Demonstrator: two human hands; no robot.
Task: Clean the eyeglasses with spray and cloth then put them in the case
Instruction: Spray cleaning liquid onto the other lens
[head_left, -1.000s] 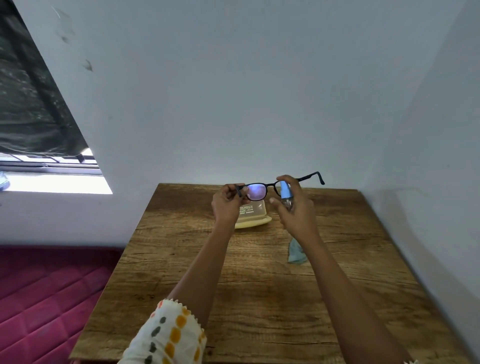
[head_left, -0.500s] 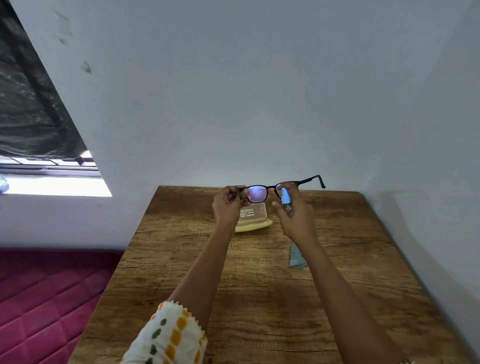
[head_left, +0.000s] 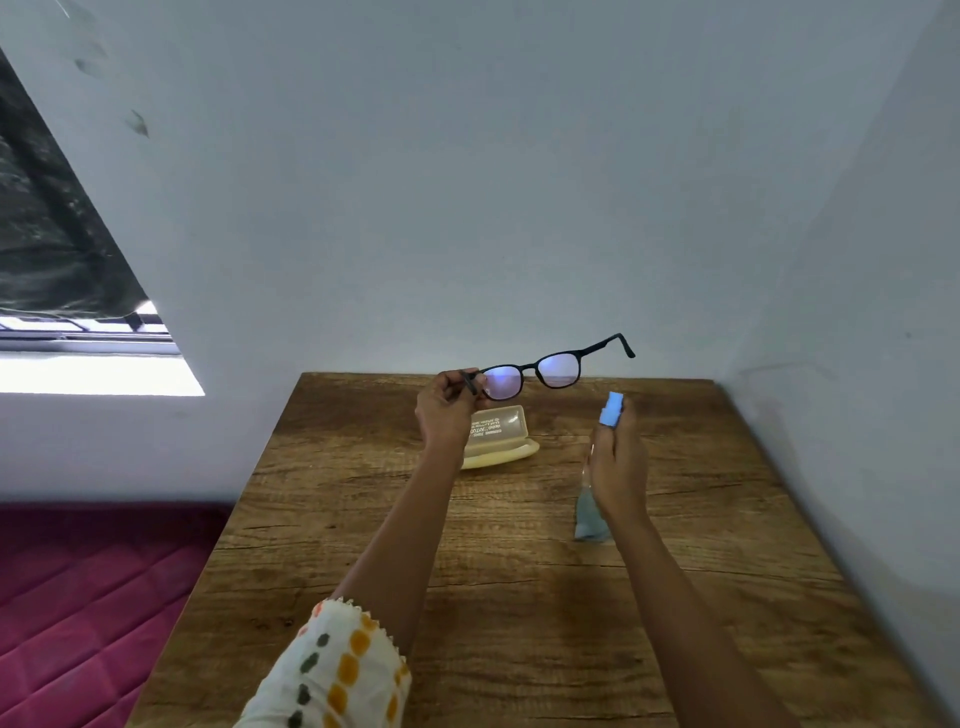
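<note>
wooden table (head_left: 519, 597) | left hand (head_left: 444, 415) pinches eyeglasses (head_left: 558, 370) | right hand (head_left: 618, 467) grips spray bottle (head_left: 611, 409)

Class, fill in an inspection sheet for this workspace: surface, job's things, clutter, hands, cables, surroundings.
Surface: wooden table, in a corner of white walls.
Job's things: glasses held above the table; spray bottle, blue cap, in hand; cloth lying on the table; cream case open on the table.
Clutter: nothing seen.
Hands: left hand pinches the glasses at one end of the frame; right hand grips the spray bottle, apart from the glasses.
Cables: nothing seen.
Surroundings: window at left; red quilted mat beside the table.
</note>
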